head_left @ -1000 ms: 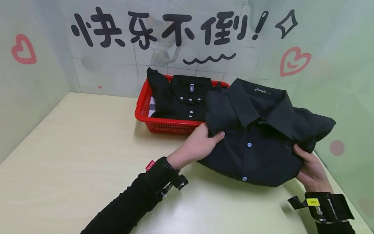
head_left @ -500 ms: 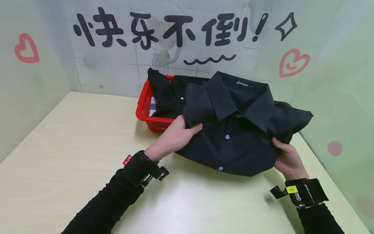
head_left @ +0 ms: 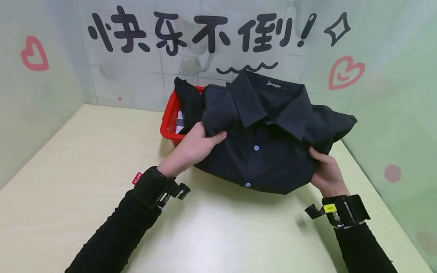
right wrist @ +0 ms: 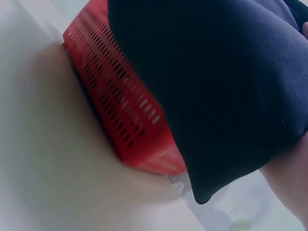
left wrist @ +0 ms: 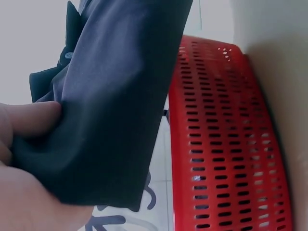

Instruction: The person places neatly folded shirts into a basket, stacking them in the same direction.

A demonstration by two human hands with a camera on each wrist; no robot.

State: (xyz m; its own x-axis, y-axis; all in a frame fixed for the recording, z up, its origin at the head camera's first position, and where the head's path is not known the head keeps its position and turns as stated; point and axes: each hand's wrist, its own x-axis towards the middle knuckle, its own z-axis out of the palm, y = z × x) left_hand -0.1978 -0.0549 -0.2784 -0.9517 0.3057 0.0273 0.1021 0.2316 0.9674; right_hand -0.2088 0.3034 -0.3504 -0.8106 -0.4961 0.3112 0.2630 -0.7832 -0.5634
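Note:
A folded dark shirt (head_left: 273,151) with a collar and pale buttons is held up between both hands, above the table. My left hand (head_left: 192,146) grips its left edge, thumb on top of the cloth. At the opposite edge my right hand (head_left: 327,172) grips the shirt, thumb on the front and the other fingers hidden beneath. Behind and partly under the shirt stands a red plastic basket (head_left: 168,123); its slotted wall (left wrist: 219,139) shows beside the cloth in the left wrist view. Another black garment (head_left: 191,104) lies in the basket, mostly covered from sight by the held shirt.
A pale wooden table (head_left: 85,182) carries the basket near the back wall. White and green printed sheets (head_left: 385,125) close in the back and sides. A checked cloth (head_left: 179,122) peeks out inside the basket.
Both hands have carried the shirt leftward and a little up, from right of the basket to in front of and over it. It now hides most of the basket and the garment inside.

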